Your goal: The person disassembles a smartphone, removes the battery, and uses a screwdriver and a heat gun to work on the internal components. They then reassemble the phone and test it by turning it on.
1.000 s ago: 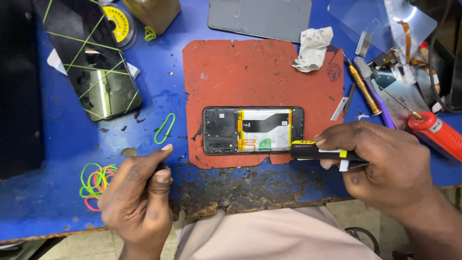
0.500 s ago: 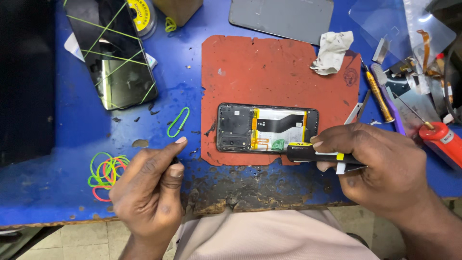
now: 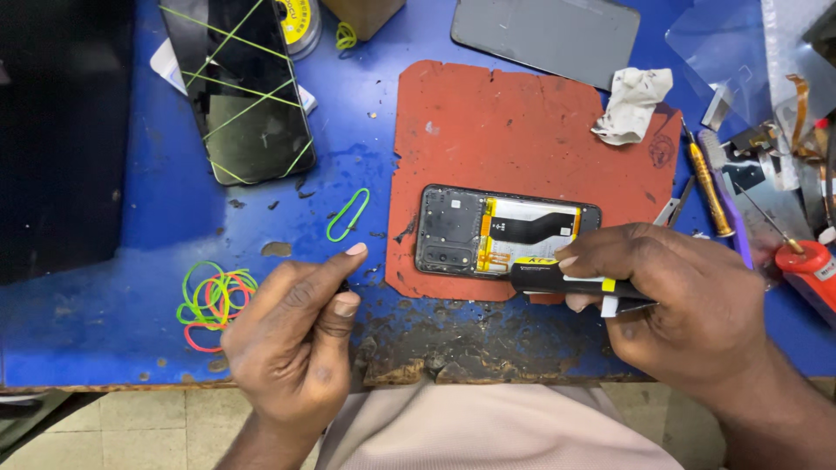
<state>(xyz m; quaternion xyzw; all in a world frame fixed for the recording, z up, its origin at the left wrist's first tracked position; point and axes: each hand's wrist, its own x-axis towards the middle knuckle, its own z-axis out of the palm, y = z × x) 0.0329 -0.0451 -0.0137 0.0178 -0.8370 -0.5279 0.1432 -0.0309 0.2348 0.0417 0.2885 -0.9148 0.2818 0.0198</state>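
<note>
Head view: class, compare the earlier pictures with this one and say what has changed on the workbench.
Only the camera's framing shifts. The right hand still grips the black-and-yellow tool at the opened phone on the red mat; the left hand still pinches something small.

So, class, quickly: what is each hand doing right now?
Left hand: pinched shut on something tiny; what cannot be told.
Right hand: closed around a black screwdriver.

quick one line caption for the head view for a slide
Right hand holds a black screwdriver beside an opened phone on a red mat; left hand pinches something small.
</note>
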